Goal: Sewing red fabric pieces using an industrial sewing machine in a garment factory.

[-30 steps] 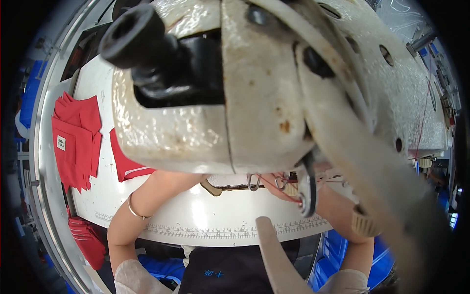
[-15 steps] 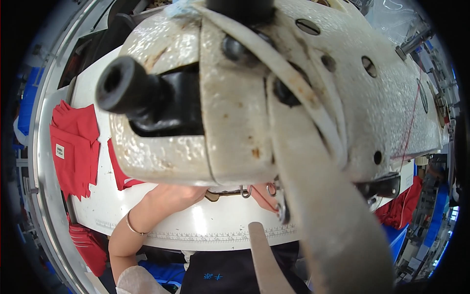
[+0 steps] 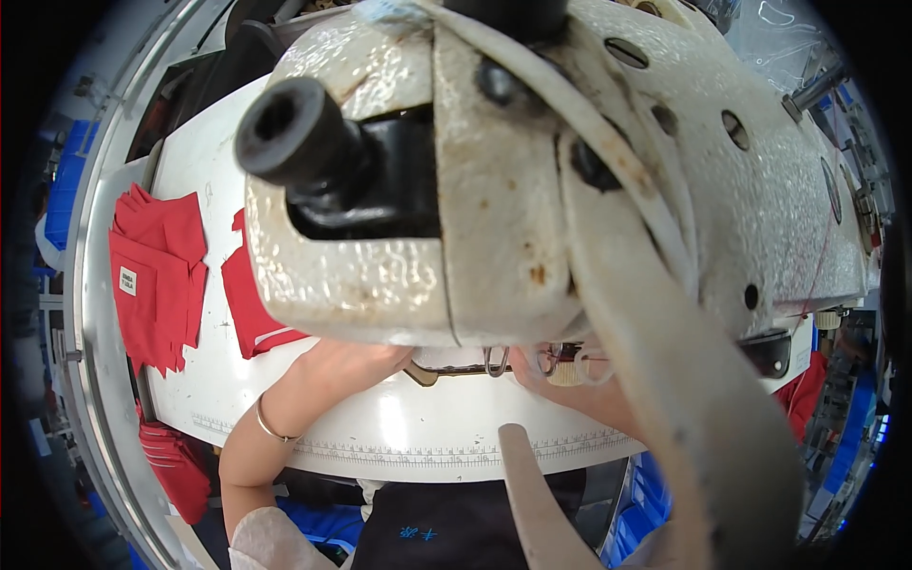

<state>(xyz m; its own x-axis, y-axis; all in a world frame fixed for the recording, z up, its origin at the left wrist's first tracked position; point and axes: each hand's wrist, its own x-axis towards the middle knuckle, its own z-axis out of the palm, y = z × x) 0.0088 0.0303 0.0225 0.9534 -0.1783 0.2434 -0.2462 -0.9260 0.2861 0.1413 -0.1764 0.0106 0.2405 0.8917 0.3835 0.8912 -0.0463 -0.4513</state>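
A white sewing machine head (image 3: 361, 294) fills the upper middle and covers much of what lies beneath it. My left hand (image 3: 366, 361) reaches in under its lower edge, and its fingers are hidden there. Across from it, my right hand (image 3: 560, 389) lies partly behind the wire thread guides and a blurred pale bar (image 3: 655, 361); its fingers are hidden too. Whether either hand holds cloth cannot be made out. A red fabric piece (image 3: 249, 299) with a pale edge rests left of the machine, close to my left hand.
A stack of red cut pieces (image 3: 157, 275) with a white label lies at the table's left side. More red cloth (image 3: 174, 465) hangs below it. A printed ruler (image 3: 399, 454) runs along the white tabletop's front edge. Red fabric (image 3: 803, 394) sits at the right.
The view has shifted, so the machine sits further right. More of my right hand and forearm shows. More of the red piece near my left hand is uncovered.
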